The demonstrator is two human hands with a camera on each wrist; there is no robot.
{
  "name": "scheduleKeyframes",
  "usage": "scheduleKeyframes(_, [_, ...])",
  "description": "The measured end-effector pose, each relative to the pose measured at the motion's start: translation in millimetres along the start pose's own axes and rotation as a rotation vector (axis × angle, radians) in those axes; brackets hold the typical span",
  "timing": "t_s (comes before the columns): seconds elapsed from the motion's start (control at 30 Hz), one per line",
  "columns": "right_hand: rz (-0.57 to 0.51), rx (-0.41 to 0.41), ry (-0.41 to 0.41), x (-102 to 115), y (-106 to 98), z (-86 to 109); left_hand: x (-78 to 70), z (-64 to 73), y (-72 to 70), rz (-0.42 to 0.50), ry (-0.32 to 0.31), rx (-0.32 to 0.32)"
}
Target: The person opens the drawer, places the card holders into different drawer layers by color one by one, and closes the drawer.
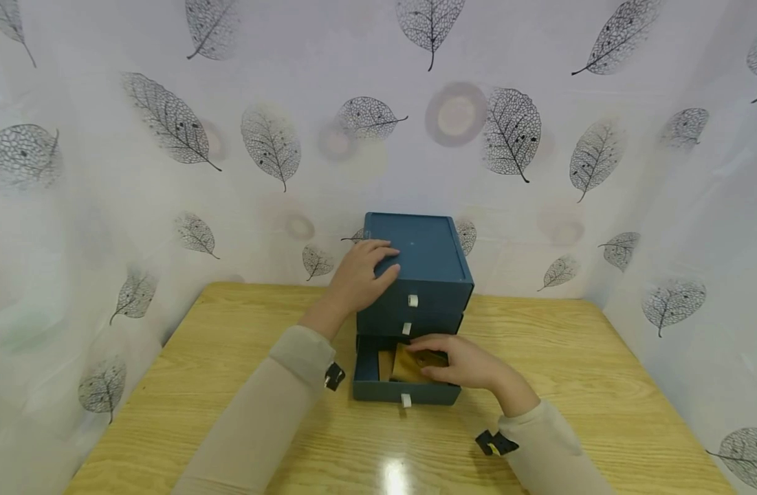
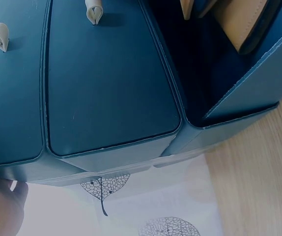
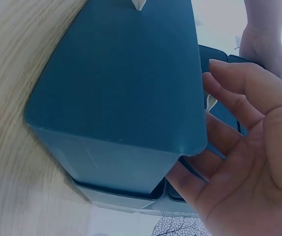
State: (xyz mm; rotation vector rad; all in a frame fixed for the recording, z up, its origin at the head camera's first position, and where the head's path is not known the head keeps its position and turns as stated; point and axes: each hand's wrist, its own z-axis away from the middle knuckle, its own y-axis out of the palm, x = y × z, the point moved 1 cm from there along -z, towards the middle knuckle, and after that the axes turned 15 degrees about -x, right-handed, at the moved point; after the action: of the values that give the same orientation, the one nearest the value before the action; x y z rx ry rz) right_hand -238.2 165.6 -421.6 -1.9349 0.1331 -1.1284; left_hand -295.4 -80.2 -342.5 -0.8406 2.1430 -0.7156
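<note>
A dark blue box of three stacked drawers (image 1: 424,249) has its bottom drawer (image 1: 381,392) pulled out. My left hand (image 1: 361,276) rests on the left edge of the box's top, fingers spread loosely. Over the right side of the pulled-out drawer is my right hand (image 1: 463,361), its fingers reaching in past the rim, gently bent. Beneath those fingers lies a flat golden-brown item (image 1: 406,369), beside a narrower tan piece (image 1: 385,364). The left wrist view shows a tan item with a stitched, dark edge (image 2: 240,22) inside. In the right wrist view, the drawer front (image 3: 119,83) hides part of the fingers.
The box stands on a light wooden table (image 1: 248,337), close to a white curtain (image 1: 378,172) printed with leaves. Small white pull tabs (image 1: 413,300) stick out from the drawer fronts. Dark straps hang at both sleeves.
</note>
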Motion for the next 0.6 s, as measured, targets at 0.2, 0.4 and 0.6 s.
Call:
scheduleKeyframes(0.2, [-0.014, 0.001, 0.011, 4.8, -1.2, 0.8, -1.1, 0.3, -1.4, -0.004, -0.006, 0.003])
scheduleKeyframes(0.4, [-0.007, -0.004, 0.016, 5.4, -1.0, 2.2, -1.7, 0.4, -1.5, 0.002, -0.002, -0.003])
scheduleKeyframes(0.6, [0.007, -0.023, 0.004, 4.4, 0.3, 4.0, -1.6, 0.5, -1.5, 0.008, 0.001, -0.006])
